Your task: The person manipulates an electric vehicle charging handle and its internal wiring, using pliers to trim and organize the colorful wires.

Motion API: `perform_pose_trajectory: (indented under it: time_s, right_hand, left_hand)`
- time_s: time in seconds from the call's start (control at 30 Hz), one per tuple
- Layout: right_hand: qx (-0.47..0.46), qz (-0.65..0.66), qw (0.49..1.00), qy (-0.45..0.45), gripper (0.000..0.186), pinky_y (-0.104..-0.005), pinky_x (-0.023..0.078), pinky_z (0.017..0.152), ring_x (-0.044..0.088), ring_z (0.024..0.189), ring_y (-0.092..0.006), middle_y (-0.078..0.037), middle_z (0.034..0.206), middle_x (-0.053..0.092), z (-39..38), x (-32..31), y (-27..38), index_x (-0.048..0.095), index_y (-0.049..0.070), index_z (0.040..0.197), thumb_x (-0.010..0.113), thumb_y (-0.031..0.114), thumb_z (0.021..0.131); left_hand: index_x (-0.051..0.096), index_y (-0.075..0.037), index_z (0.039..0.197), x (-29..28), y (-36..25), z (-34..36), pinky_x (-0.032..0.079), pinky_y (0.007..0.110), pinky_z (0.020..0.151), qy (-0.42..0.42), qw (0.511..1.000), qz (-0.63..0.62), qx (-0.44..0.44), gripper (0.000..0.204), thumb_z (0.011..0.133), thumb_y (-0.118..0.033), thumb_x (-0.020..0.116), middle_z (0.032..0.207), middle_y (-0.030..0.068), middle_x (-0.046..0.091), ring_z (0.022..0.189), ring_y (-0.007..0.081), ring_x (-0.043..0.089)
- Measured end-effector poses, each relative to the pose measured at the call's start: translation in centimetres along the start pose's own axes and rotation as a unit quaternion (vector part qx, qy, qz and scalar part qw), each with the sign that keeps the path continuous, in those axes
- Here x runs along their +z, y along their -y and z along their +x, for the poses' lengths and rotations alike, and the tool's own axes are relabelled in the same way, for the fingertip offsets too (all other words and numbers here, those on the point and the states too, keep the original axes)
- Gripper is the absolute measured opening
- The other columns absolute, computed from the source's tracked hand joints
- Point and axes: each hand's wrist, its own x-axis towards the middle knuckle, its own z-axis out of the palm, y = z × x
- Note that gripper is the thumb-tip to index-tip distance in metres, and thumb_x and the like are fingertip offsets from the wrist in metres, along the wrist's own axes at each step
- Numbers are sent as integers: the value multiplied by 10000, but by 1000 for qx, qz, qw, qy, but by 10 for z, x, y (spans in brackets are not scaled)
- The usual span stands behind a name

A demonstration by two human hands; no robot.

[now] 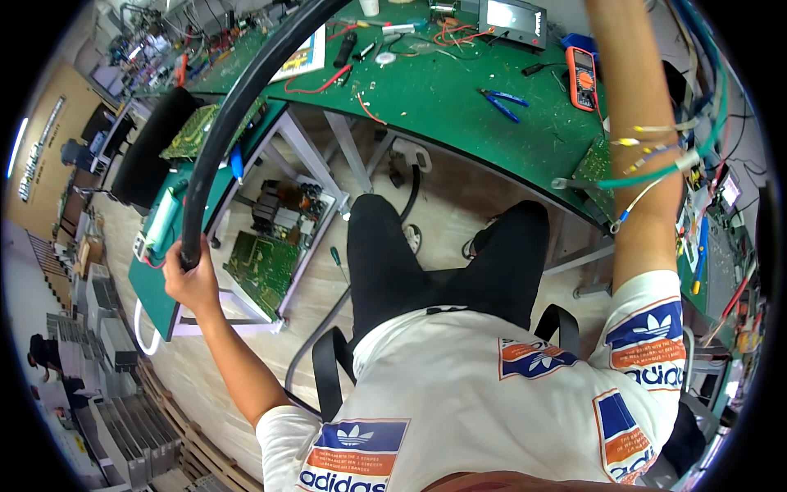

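My left hand (193,277) is wrapped round a thick black cable (238,102), which arcs up from it and leaves through the top edge. My right forearm (643,164) stretches up past the top edge, so the right hand is out of sight. In front of that forearm hangs a green wire (652,174) with a metal ring lug. Several thinner wires with yellow, blue and white ends (648,150) spread beside it, also crossing the forearm.
On the green workbench (434,90) lie blue-handled pliers (502,104), an orange multimeter (581,78) and a small screen device (513,23). Circuit boards (264,266) fill a lower shelf at left. A screwdriver (335,256) and a black floor cable (316,336) lie near my chair.
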Motion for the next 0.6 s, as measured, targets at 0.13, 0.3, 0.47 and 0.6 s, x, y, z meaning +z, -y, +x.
perform_pose_trajectory:
  time_s: [0.13, 0.3, 0.47, 0.6]
  right_hand:
    - [53, 77, 996, -3, 323, -435, 524, 798, 554, 712, -241, -72, 724, 531, 21, -16, -45, 510, 89, 848, 581, 350, 1023]
    - [101, 20, 994, -35, 371, -447, 517, 781, 580, 730, -258, -75, 696, 551, 36, -59, -114, 542, 110, 787, 625, 411, 988]
    - [115, -30, 989, -93, 348, -427, 536, 751, 603, 708, -256, -65, 688, 568, 32, -98, -157, 542, 105, 813, 641, 393, 981]
    - [157, -70, 981, -94, 329, -406, 539, 738, 624, 718, -241, -53, 698, 582, 31, -121, -191, 536, 110, 828, 622, 381, 995]
  left_hand:
    - [683, -78, 925, 30, 14, -3, 511, 407, 622, 26, 999, -17, -12, 312, 764, -271, 867, 740, 133, 675, 641, 319, 644]
    - [657, -56, 890, 85, 28, -41, 500, 413, 594, 87, 993, -48, -61, 329, 771, -286, 859, 694, 144, 653, 611, 325, 642]
    - [629, -46, 861, 141, 33, -71, 496, 382, 586, 194, 973, -78, -104, 346, 781, -296, 853, 644, 127, 622, 574, 267, 631]
    - [607, -40, 837, 198, 34, -96, 502, 349, 601, 285, 941, -137, -123, 314, 785, -240, 844, 650, 117, 640, 567, 208, 611]
